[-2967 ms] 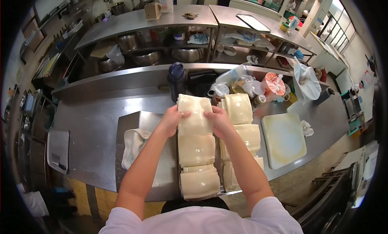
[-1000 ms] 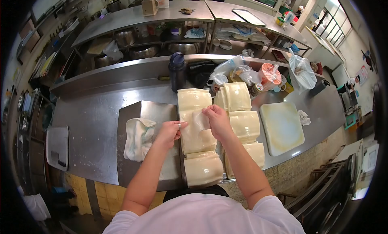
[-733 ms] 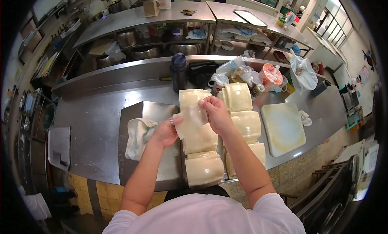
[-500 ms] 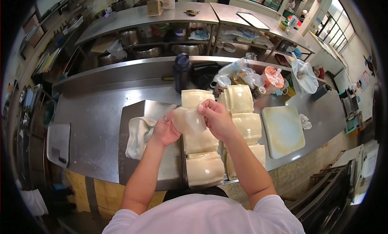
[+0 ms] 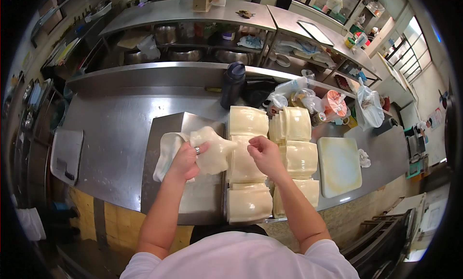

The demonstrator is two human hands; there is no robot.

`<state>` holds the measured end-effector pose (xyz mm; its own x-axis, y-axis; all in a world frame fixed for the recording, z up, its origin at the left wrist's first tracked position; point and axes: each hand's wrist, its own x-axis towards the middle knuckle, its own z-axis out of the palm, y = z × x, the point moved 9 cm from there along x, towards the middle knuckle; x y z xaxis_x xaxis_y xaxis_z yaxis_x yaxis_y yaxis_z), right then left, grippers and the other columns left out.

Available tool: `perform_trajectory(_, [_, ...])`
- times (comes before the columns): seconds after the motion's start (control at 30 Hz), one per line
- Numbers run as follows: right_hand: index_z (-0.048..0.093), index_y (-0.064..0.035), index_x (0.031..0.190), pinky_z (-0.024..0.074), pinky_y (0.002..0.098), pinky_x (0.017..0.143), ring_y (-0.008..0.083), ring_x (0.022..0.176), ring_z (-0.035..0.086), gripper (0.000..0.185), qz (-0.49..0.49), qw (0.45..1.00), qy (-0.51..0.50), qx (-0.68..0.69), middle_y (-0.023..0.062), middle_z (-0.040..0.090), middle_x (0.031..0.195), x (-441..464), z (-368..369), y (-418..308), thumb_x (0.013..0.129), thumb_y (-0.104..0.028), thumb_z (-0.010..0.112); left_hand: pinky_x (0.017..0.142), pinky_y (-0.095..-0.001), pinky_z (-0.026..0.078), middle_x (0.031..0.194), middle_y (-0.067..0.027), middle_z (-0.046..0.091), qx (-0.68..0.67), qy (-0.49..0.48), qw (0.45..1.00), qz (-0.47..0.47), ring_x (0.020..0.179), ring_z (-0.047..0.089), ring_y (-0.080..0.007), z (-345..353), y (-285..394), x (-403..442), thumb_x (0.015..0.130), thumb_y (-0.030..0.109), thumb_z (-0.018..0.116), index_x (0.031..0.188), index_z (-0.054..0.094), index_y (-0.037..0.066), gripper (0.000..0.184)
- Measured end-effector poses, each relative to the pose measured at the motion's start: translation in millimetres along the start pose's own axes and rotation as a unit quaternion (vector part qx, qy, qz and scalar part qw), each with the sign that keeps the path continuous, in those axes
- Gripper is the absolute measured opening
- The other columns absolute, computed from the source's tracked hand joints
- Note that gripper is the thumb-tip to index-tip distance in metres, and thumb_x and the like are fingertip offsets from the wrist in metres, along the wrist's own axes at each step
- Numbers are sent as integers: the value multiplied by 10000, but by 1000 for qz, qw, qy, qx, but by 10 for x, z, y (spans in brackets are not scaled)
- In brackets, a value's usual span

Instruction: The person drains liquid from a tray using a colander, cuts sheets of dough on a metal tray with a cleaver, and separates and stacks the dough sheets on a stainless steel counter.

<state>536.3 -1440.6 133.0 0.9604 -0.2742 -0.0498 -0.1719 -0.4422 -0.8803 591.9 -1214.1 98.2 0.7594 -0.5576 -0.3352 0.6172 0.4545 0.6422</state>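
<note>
A thin pale dough sheet [image 5: 212,151] hangs from my left hand [image 5: 185,159], whose thumb and fingers pinch its left part above the metal box. Its right corner reaches toward the middle stack [image 5: 245,166] of the left column. My right hand [image 5: 266,156] hovers over that stack's right side, fingers curled together; whether anything is between them is too small to tell. Other glossy sheet stacks lie at the top [image 5: 248,120] and bottom [image 5: 249,204] of this column, with a second column [image 5: 301,158] to the right. A white cloth [image 5: 166,156] lies behind my left hand.
A dark bottle [image 5: 233,85] stands behind the stacks, beside plastic bags and a wrapped orange container [image 5: 333,104]. To the right lie a cutting board [image 5: 340,166] and a crumpled cloth [image 5: 364,158]. A metal tray [image 5: 66,155] is at the far left. Another person's white sleeve shows lower left.
The thin sheet has come off the left column and moved left with my left hand, over the box. My right hand has let go of it. The view has also shifted.
</note>
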Motion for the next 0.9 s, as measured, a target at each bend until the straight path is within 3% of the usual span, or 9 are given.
perform_trajectory(0.1, [677,55,1091,568,443,789,328,880,698,321,-129,982,-53,-125,225,700,1050,140,160,-308,830,-132,667,921,-419,567,1193,-129,671,28,39,998,43,1069,678,-261,-121,178,-172,967,60,637,1271,583,-18,319])
perform_trajectory(0.3, [723,61,963,563,485,825,404,924,687,395,-38,910,-119,-396,255,678,1028,450,573,-108,783,-288,677,941,-424,557,1212,-122,663,48,57,995,62,1088,665,-254,-392,169,-329,964,36,625,1288,575,-18,332])
perform_trajectory(0.37, [724,65,939,565,487,828,406,913,687,402,-26,906,-116,-405,261,671,1012,472,622,-44,773,-299,683,972,-444,551,1247,-131,644,43,55,996,58,1121,653,-269,-452,135,-356,968,26,614,1324,549,-14,365])
perform_trajectory(0.47, [723,69,925,569,485,826,406,903,688,403,-14,896,-110,-431,260,668,1000,446,683,-131,770,-301,687,938,-377,535,1190,-101,677,26,78,996,44,1073,655,-212,-542,94,-410,955,37,645,1272,591,-17,326])
perform_trajectory(0.6, [724,57,909,573,471,818,403,905,685,367,-9,874,-109,-474,258,663,986,399,795,-261,778,-284,684,926,-368,533,1187,-97,679,20,59,997,53,1065,654,-198,-585,87,-416,953,41,652,1266,597,-16,323])
perform_trajectory(0.8, [714,32,865,572,457,808,379,902,694,264,-42,853,-87,-512,248,687,970,433,1016,-150,778,-201,626,917,-365,535,1161,-91,689,12,52,997,49,1048,658,-197,-590,86,-402,945,36,664,1240,613,-20,304])
perform_trajectory(0.9, [693,36,903,570,457,817,380,936,697,225,-48,820,-136,-554,245,690,955,456,1181,-111,778,-136,619,916,-366,536,1156,-94,692,16,45,998,49,1045,662,-202,-604,58,-382,943,34,667,1232,618,-19,298])
